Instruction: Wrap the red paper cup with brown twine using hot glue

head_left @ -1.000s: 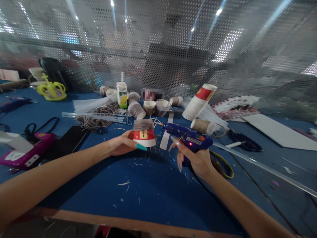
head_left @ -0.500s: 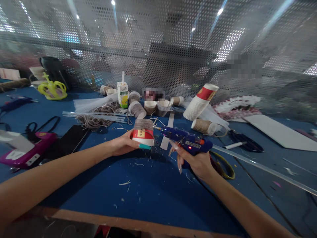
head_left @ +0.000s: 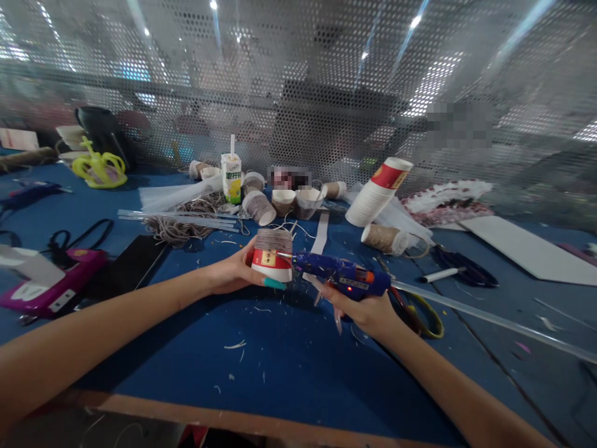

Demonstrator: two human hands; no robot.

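Observation:
My left hand (head_left: 240,269) is closed around a red and white paper cup (head_left: 272,266), held upside down. Grey-brown cord (head_left: 274,238) is wound round the cup's upper part. My right hand (head_left: 361,311) grips a blue hot glue gun (head_left: 333,267) with a small red light lit and a long clear glue stick (head_left: 466,305) running out of its back. The gun's nozzle points left, at the cup's side just under the cord; whether it touches I cannot tell. A white strip (head_left: 321,233) lies on the table behind the gun.
Behind the cup are cord-wrapped cups (head_left: 259,207), a drink carton (head_left: 232,179) with a straw and a tangle of cord (head_left: 175,224). A leaning cup stack (head_left: 377,193) stands right of centre. Scissors (head_left: 426,317) lie beside my right wrist, a purple power strip (head_left: 56,283) at left.
The glue gun's nozzle has moved left and down, from the cord's edge to the cup's red side. My left hand has shifted the cup slightly right and down.

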